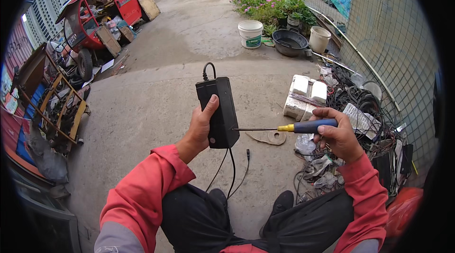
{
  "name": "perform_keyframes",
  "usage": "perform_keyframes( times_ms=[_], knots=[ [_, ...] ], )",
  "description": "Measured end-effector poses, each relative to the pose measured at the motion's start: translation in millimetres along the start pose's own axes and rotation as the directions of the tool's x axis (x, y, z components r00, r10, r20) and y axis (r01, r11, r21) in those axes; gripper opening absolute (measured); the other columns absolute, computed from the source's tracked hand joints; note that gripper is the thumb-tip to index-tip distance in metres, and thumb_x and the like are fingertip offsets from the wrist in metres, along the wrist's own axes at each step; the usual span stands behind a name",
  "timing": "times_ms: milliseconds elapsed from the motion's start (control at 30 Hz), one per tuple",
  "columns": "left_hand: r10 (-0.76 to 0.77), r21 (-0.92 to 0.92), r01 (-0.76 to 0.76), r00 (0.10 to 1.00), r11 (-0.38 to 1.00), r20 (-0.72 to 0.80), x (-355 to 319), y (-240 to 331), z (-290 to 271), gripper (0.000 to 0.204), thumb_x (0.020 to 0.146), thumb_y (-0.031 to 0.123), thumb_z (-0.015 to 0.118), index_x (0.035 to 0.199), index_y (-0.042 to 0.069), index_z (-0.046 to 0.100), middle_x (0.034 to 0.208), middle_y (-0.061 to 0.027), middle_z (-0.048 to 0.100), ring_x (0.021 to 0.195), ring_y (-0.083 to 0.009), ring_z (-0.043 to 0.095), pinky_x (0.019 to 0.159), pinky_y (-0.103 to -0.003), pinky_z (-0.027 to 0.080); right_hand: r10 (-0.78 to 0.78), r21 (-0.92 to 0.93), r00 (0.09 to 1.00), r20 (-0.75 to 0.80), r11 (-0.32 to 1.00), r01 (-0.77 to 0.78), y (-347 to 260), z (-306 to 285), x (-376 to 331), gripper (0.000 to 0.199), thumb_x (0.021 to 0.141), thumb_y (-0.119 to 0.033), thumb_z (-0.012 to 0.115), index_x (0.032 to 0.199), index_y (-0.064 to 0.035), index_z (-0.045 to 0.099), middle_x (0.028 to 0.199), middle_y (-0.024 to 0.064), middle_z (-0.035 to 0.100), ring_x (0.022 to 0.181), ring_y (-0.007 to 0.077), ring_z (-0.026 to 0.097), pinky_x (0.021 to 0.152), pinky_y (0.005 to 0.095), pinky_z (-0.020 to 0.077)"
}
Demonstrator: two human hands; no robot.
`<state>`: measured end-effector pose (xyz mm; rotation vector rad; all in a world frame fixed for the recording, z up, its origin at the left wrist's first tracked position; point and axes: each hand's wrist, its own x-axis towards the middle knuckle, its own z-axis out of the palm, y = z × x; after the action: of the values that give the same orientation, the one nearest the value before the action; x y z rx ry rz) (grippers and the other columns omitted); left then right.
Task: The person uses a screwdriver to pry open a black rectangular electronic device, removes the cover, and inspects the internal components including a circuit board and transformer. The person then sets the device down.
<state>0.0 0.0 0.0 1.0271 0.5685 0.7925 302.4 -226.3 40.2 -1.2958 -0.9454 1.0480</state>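
Observation:
A black power adapter [221, 111] is held up in front of me, tilted slightly, with my left hand [199, 127] wrapped round its left side and the thumb on its front face. One cable loops out of its top end, and thin black cables [233, 172] hang from the bottom toward my feet, one with a plug. My right hand [340, 134] grips a screwdriver [310, 126] by its blue and yellow handle. Its long shaft points left, and the tip meets the adapter's right edge near the lower end. Whether it sits in a screw hole I cannot tell.
White foam blocks [303, 95] and a heap of tangled cables and scrap [360, 111] lie on my right beside a wire fence. A white bucket [250, 34] and a black basin [289, 43] stand farther off. At left are a wooden frame [61, 96] and a red vehicle [109, 6].

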Motion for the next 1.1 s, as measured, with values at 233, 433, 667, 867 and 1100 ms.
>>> perform_keyframes(
  times_ms=[233, 433, 667, 867, 1100],
  knots=[
    [0.008, 0.032, -0.008, 1.000, 0.999, -0.011, 0.2, 5.0, -2.2, 0.053, 0.096, 0.054, 0.069, 0.118, 0.005, 0.062, 0.095, -0.0057, 0.067, 0.080, -0.0156, 0.069, 0.069, -0.033, 0.059, 0.130, -0.014, 0.992, -0.008, 0.991, -0.130, -4.7, 3.9, 2.2, 0.042, 0.102, -0.022, 0.063, 0.125, 0.0120, 0.059, 0.097, 0.0172, 0.068, 0.062, 0.0194, 0.072, 0.047, 0.0247, 0.0567],
    [-0.001, 0.004, 0.001, 1.000, 1.000, -0.011, 0.0, 2.4, 3.0, 0.054, 0.096, 0.054, 0.069, 0.118, 0.005, 0.061, 0.095, -0.0057, 0.067, 0.079, -0.0156, 0.069, 0.069, -0.033, 0.059, -0.040, 0.083, 0.997, -0.073, 0.995, 0.046, -4.1, 3.4, 1.8, 0.033, 0.091, -0.008, 0.072, 0.119, 0.0071, 0.061, 0.103, 0.0167, 0.070, 0.078, 0.0190, 0.074, 0.061, 0.0265, 0.0629],
    [0.013, 0.015, -0.012, 1.000, 1.000, -0.017, -0.8, 2.0, 0.1, 0.053, 0.096, 0.054, 0.070, 0.119, 0.006, 0.061, 0.095, -0.0051, 0.067, 0.080, -0.0155, 0.068, 0.069, -0.033, 0.059, -0.055, 0.094, 0.990, -0.131, 0.993, 0.067, -5.2, 0.3, 0.6, 0.032, 0.086, -0.010, 0.073, 0.113, 0.0044, 0.062, 0.099, 0.0139, 0.070, 0.075, 0.0167, 0.072, 0.060, 0.0254, 0.0617],
    [0.026, 0.036, -0.026, 1.000, 0.999, -0.007, -1.2, 2.1, 0.6, 0.052, 0.095, 0.051, 0.072, 0.119, 0.006, 0.059, 0.095, -0.0046, 0.065, 0.079, -0.0152, 0.068, 0.069, -0.033, 0.058, -0.025, 0.040, 0.984, -0.178, 0.999, 0.032, -1.9, -4.2, 1.5, 0.030, 0.084, -0.011, 0.073, 0.108, 0.0035, 0.062, 0.091, 0.0115, 0.069, 0.069, 0.0151, 0.070, 0.056, 0.0250, 0.0590],
    [0.045, 0.159, -0.044, 0.999, 0.986, -0.006, -2.5, 0.7, -2.9, 0.052, 0.097, 0.053, 0.069, 0.118, 0.006, 0.061, 0.096, -0.0051, 0.067, 0.081, -0.0154, 0.069, 0.070, -0.034, 0.059, -0.005, -0.012, 0.983, -0.183, 1.000, 0.003, 1.8, -0.7, 1.4, 0.028, 0.086, -0.010, 0.073, 0.107, 0.0035, 0.062, 0.087, 0.0109, 0.068, 0.065, 0.0134, 0.067, 0.055, 0.0250, 0.0584]
  ],
)
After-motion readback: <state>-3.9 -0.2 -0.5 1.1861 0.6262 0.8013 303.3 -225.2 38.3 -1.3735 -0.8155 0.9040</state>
